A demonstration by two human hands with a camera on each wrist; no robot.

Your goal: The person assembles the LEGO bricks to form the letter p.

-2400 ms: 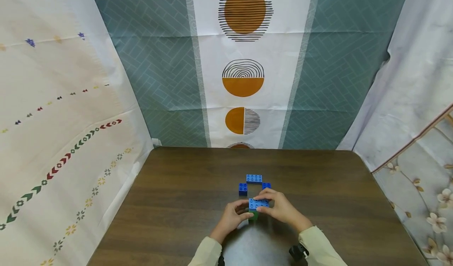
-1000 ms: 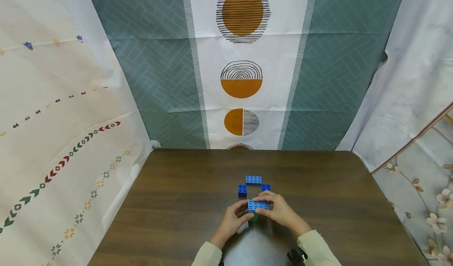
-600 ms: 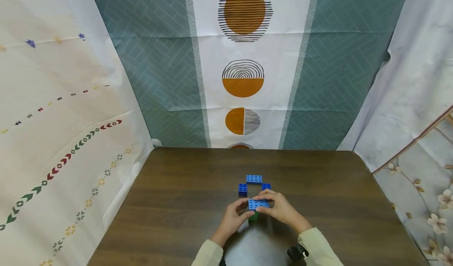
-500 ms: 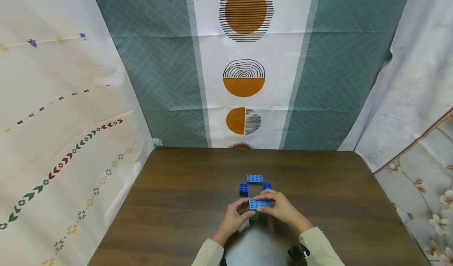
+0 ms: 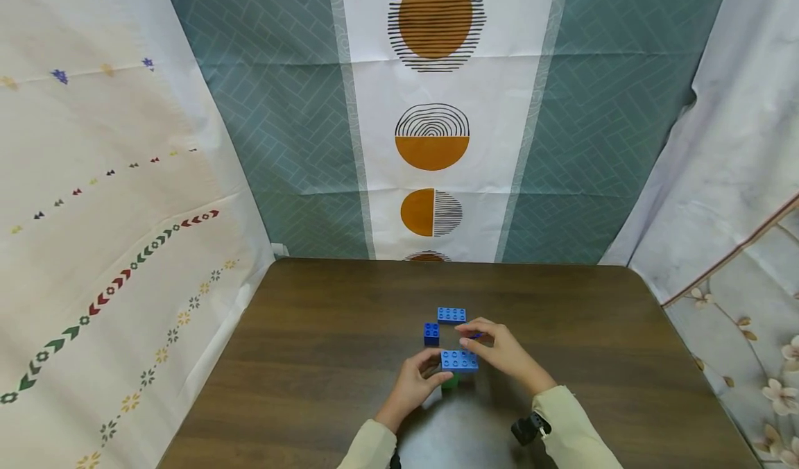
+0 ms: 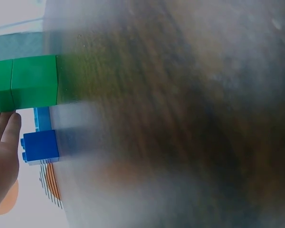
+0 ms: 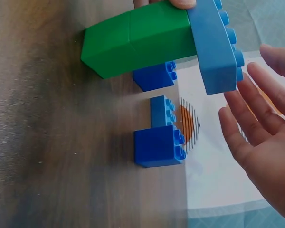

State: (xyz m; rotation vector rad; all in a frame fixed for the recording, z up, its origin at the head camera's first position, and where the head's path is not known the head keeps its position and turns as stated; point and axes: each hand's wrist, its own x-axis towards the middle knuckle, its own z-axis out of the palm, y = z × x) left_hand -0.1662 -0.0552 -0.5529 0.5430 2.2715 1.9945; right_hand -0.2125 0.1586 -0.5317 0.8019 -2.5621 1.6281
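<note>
A stack of toy bricks stands on the table, with two green bricks one above the other. A light blue brick sits on top and juts out to the right. My left hand holds this stack from the left, thumb at the near side. My right hand is apart from the stack, fingers spread and holding nothing, over a dark blue brick that it mostly hides in the head view.
Behind the stack, another dark blue brick stands on the left, and a light blue brick lies farther back between the two dark blue ones. The brown table ends at a patterned cloth.
My right hand has let go of the light blue brick on the stack and moved up and away to the right. My left hand stays at the stack.
</note>
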